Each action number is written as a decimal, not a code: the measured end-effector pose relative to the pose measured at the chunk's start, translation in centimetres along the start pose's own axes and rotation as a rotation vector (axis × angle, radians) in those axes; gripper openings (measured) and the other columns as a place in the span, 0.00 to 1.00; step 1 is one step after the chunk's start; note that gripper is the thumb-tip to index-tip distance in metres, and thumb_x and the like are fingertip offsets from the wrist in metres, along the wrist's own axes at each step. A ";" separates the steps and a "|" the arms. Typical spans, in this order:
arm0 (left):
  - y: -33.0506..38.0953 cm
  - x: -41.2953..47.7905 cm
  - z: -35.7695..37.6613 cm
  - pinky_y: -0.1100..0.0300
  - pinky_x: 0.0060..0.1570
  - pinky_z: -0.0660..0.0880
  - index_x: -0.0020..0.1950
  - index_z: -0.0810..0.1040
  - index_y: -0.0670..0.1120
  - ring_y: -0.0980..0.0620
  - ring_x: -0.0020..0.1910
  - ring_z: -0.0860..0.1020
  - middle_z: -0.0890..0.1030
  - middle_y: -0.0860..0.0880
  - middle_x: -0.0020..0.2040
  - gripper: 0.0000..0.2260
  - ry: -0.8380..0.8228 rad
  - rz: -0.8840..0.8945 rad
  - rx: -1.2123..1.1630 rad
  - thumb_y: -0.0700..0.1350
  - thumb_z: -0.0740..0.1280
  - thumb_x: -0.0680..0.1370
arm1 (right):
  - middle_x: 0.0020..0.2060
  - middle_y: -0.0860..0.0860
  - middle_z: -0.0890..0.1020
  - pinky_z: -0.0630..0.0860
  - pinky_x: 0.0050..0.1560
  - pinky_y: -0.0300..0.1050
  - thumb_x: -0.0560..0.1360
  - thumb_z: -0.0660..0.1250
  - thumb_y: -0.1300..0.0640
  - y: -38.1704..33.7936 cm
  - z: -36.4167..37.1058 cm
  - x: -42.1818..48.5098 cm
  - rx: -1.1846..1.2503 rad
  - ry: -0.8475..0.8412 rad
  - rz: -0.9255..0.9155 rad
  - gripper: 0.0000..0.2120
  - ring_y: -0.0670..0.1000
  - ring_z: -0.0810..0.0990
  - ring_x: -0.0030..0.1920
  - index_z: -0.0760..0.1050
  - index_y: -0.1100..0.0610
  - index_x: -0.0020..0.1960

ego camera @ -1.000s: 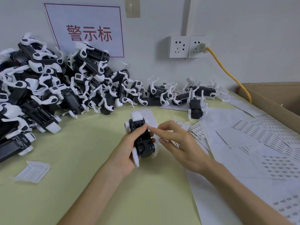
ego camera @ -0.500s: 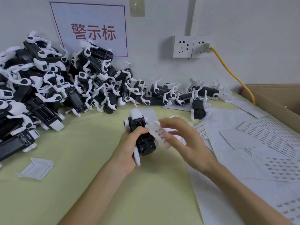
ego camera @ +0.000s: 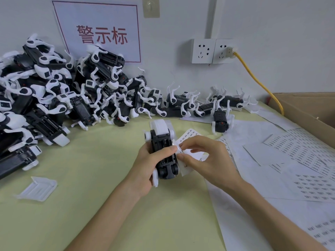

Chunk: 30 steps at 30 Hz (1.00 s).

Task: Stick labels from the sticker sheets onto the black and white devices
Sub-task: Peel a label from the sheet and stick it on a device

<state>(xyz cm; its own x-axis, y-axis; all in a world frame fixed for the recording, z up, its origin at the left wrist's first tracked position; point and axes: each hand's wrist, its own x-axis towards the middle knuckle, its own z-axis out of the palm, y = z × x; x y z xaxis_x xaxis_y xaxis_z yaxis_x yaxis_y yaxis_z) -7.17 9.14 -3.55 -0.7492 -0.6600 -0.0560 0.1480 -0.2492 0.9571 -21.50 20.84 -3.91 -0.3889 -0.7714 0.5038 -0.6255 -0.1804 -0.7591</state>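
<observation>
Raised off the table [ego camera: 90,178] since a second ago: the sticker sheet [ego camera: 190,135], now pinched by the right hand [ego camera: 204,160] just beside the device [ego camera: 164,147], gripped in the left hand [ego camera: 145,169] over the table's middle, well in from its edges. Peel one label cleanly, hold the device steady, press flat. Hidden behind fingers: whether a label is free yet.

Soft, even, bright light is spread over the scene; only faint shadows are cast beneath the device pile [ego camera: 54,105] onto the yellow-green tabletop [ego camera: 90,178]; edges are bowed by wide-angle distortion; fine print on the sticker sheets [ego camera: 299,154] is blurred.
</observation>
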 end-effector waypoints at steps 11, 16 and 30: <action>0.2 -0.3 0.3 0.52 0.41 0.82 0.48 0.85 0.52 0.45 0.46 0.86 0.85 0.43 0.47 0.15 -0.026 0.019 0.040 0.45 0.77 0.62 | 0.41 0.43 0.87 0.82 0.47 0.45 0.75 0.76 0.60 -0.2 0.2 -0.4 -0.045 -0.006 -0.084 0.01 0.45 0.85 0.46 0.86 0.55 0.45; 0.1 -0.2 0.2 0.52 0.45 0.84 0.44 0.87 0.55 0.45 0.49 0.86 0.86 0.43 0.48 0.08 -0.039 0.007 0.084 0.44 0.74 0.66 | 0.40 0.44 0.87 0.83 0.44 0.40 0.74 0.75 0.64 -0.2 0.4 -0.6 -0.028 0.014 -0.152 0.04 0.44 0.85 0.42 0.86 0.56 0.44; -0.2 -0.1 0.3 0.52 0.42 0.83 0.42 0.86 0.57 0.47 0.46 0.86 0.86 0.47 0.44 0.09 -0.011 0.039 0.102 0.44 0.74 0.66 | 0.39 0.46 0.87 0.80 0.47 0.35 0.73 0.72 0.66 -0.6 -0.1 -0.4 0.066 -0.017 -0.021 0.08 0.47 0.86 0.42 0.86 0.54 0.43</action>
<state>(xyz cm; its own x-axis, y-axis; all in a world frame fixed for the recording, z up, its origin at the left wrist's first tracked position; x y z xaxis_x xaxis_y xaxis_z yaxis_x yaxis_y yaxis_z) -7.33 9.46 -3.68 -0.7510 -0.6602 -0.0155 0.1110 -0.1493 0.9825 -21.05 21.30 -3.60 -0.3639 -0.7773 0.5132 -0.5874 -0.2361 -0.7741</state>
